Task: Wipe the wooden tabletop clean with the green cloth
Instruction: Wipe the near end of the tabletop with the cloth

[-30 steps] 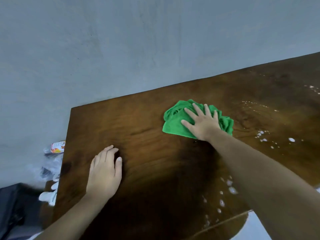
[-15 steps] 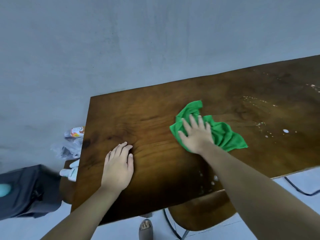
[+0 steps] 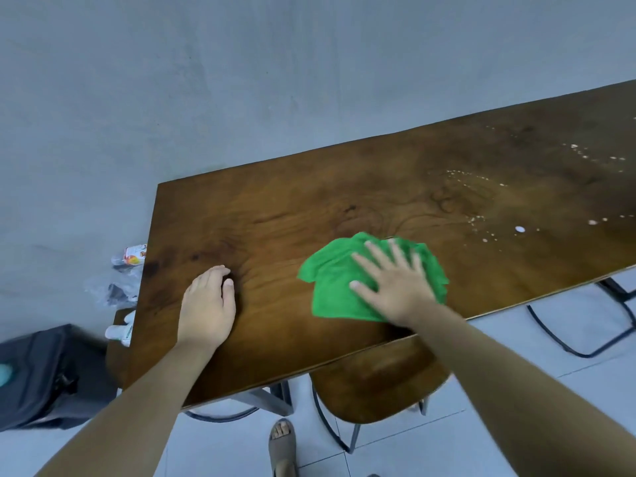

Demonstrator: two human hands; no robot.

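My right hand (image 3: 395, 287) lies flat with its fingers spread and straight, slightly blurred, pressing the crumpled green microfibre cloth (image 3: 330, 280) onto the dark brown wooden tabletop (image 3: 309, 208) close to its near edge. My left hand (image 3: 206, 304) rests palm down on bare wood toward the left end, fingers together and gently bent, holding nothing, well apart from the cloth. Small white droplets (image 3: 519, 229) dot the surface toward the right end. A rounded wooden chair seat (image 3: 375, 383) sits tucked under the near edge.
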